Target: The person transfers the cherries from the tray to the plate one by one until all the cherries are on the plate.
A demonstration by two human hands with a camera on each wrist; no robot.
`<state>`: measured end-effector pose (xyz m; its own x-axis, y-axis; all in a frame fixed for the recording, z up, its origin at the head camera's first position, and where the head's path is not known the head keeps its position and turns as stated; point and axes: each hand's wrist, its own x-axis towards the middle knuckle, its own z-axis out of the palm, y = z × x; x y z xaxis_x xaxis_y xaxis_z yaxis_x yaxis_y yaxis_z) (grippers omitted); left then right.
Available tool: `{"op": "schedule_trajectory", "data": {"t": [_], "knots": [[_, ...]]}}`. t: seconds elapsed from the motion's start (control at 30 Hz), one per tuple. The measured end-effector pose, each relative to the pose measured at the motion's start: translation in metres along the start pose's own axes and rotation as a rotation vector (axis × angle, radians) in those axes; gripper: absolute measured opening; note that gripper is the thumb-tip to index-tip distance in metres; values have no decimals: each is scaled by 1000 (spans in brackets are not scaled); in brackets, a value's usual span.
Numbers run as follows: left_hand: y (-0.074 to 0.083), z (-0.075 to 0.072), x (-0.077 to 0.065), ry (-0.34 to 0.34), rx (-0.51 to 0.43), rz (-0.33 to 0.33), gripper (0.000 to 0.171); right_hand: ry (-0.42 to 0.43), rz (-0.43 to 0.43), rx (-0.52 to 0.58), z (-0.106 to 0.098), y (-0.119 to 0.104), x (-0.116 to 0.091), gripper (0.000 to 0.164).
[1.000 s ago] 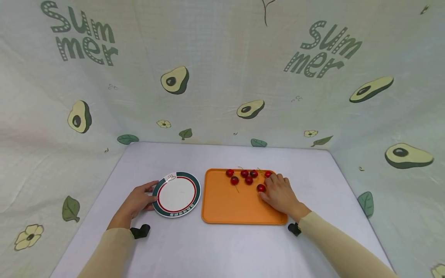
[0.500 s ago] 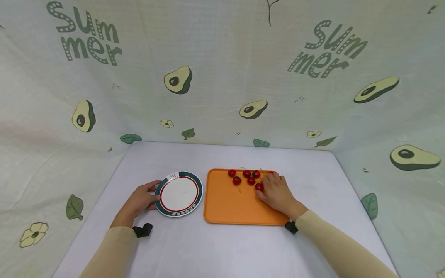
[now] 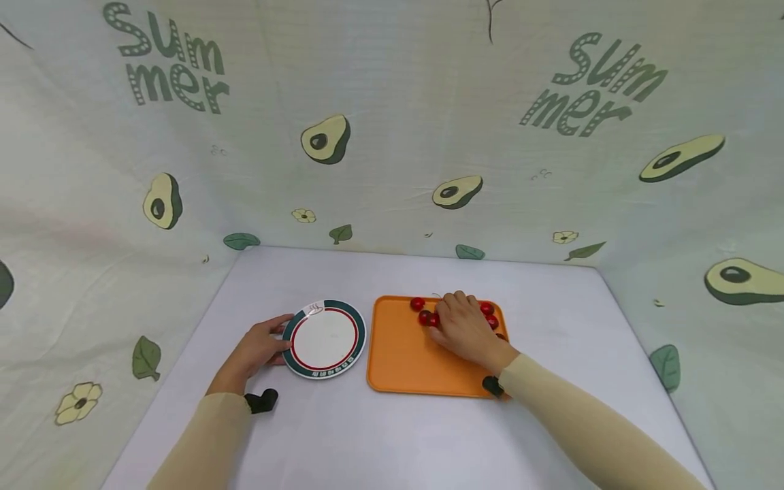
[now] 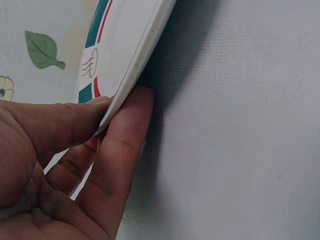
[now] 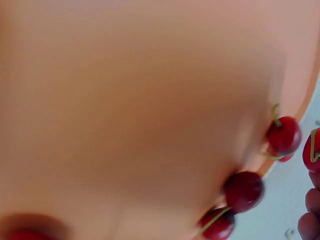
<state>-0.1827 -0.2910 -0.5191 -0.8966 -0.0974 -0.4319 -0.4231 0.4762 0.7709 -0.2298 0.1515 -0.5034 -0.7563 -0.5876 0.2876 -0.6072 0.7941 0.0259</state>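
White desk (image 3: 343,435): my left hand (image 3: 256,348) pinches the plate (image 3: 324,338); right hand (image 3: 467,328), grip unclear, seemingly picks cherries (image 5: 243,191); gentle lifting should follow.

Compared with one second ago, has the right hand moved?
Yes: in the head view, the right hand has moved left across the orange tray, away from its right edge.

Red cherries (image 5: 243,192) lie near the curved rim of the tray (image 5: 125,90); the right hand (image 5: 312,204) touches another, green-stemmed cherry (image 5: 310,154).
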Motion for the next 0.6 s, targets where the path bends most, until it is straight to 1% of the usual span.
{"op": "schedule_trajectory", "data": {"t": [0.1, 0.27, 0.4, 0.6], "knots": [[0, 1, 1, 1, 6, 10, 73, 3, -30, -25, -3, -7, 11, 30], [0, 0, 1, 1, 6, 30, 73, -14, -69, -22, -1, -22, 29, 31], [3, 0, -2, 2, 8, 31, 72, -41, -89, 2, 2, -38, 43, 32], [3, -1, -4, -1, 4, 28, 72, -32, -158, -20, 4, -65, 63, 33]]}}
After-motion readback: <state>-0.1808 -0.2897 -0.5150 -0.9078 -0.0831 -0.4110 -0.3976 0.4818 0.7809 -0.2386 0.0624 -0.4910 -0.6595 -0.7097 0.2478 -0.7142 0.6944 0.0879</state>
